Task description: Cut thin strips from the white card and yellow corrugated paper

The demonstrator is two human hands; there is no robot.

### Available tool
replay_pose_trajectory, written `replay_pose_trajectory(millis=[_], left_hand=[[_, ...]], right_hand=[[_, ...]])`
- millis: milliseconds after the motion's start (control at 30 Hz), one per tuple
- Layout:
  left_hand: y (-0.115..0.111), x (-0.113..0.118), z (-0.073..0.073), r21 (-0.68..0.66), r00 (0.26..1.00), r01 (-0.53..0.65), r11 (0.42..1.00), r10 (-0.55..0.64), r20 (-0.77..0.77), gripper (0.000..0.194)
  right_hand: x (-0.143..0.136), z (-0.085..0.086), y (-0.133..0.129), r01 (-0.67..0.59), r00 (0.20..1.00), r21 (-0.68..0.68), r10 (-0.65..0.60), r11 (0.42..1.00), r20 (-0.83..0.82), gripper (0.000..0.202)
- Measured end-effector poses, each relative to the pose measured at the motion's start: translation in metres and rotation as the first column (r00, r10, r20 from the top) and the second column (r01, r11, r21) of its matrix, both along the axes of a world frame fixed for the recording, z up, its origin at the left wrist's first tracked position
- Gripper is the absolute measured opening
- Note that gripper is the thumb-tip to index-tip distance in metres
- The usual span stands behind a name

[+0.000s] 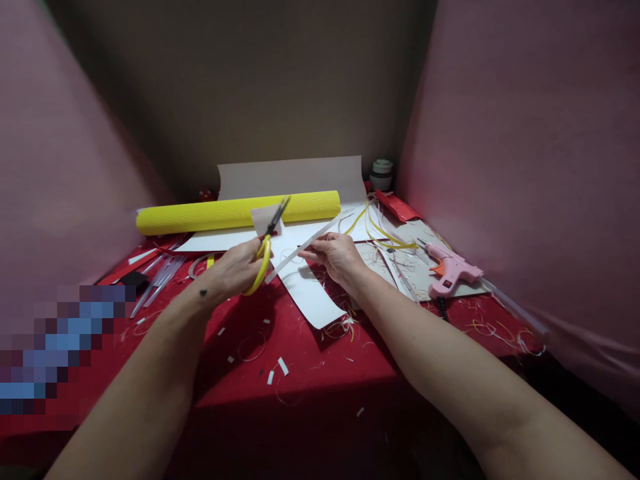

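My left hand (239, 268) is closed round yellow-handled scissors (264, 263), whose dark blades point up and away. Behind the blades is a small piece of white paper (261, 219), in front of a yellow corrugated roll (200, 214). My right hand (337, 257) pinches a narrow white strip (303, 247) that slants from lower left to upper right. Below the strip, a wider white paper piece (313, 293) lies on the red cloth (300, 360). Whether the small paper touches my left hand is hard to make out.
A pink glue gun (453, 270) rests at the right on a grey board (467, 288). Yellow strips (385, 233) and a red packet (397, 205) lie behind it. Clear sticks (160, 277) are at the left. A lidded jar (381, 175) stands at the back. Paper scraps dot the cloth.
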State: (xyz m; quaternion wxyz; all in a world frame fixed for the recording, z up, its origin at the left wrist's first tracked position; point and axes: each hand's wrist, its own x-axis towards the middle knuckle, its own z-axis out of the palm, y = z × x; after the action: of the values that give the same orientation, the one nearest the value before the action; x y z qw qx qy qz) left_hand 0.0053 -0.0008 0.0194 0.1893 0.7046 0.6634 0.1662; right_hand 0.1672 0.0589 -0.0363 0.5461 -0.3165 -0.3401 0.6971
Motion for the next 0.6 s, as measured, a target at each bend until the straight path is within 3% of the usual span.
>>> replay_pose_trajectory(millis=[133, 267, 367, 433, 500, 600], left_hand=[[-0.008, 0.013, 0.001, -0.185, 0.99, 0.135, 0.973, -0.126, 0.06, 0.018], [-0.009, 0.016, 0.0, -0.218, 0.982, 0.19, 0.957, -0.189, 0.027, 0.02], [-0.013, 0.014, 0.005, -0.328, 0.967, 0.245, 0.912, -0.205, 0.151, 0.023], [-0.014, 0.015, 0.007, -0.316, 0.956, 0.268, 0.91, -0.212, 0.201, 0.027], [-0.012, 0.017, 0.003, -0.232, 0.976, 0.217, 0.948, -0.202, 0.088, 0.027], [-0.004, 0.019, -0.01, -0.085, 0.952, 0.128, 0.988, -0.146, -0.268, 0.025]], right_hand=[[0.001, 0.0, 0.002, 0.088, 0.996, 0.037, -0.087, 0.995, -0.029, 0.02], [0.003, 0.0, 0.005, 0.111, 0.993, 0.094, -0.106, 0.989, -0.059, 0.018], [0.004, 0.001, 0.008, 0.207, 0.978, 0.126, -0.203, 0.97, -0.044, 0.018], [0.004, 0.002, 0.009, 0.235, 0.972, 0.138, -0.232, 0.962, -0.034, 0.018], [0.005, 0.002, 0.008, 0.196, 0.981, 0.13, -0.192, 0.972, -0.037, 0.018], [0.005, 0.002, 0.005, 0.087, 0.995, 0.115, -0.08, 0.99, -0.062, 0.015]])
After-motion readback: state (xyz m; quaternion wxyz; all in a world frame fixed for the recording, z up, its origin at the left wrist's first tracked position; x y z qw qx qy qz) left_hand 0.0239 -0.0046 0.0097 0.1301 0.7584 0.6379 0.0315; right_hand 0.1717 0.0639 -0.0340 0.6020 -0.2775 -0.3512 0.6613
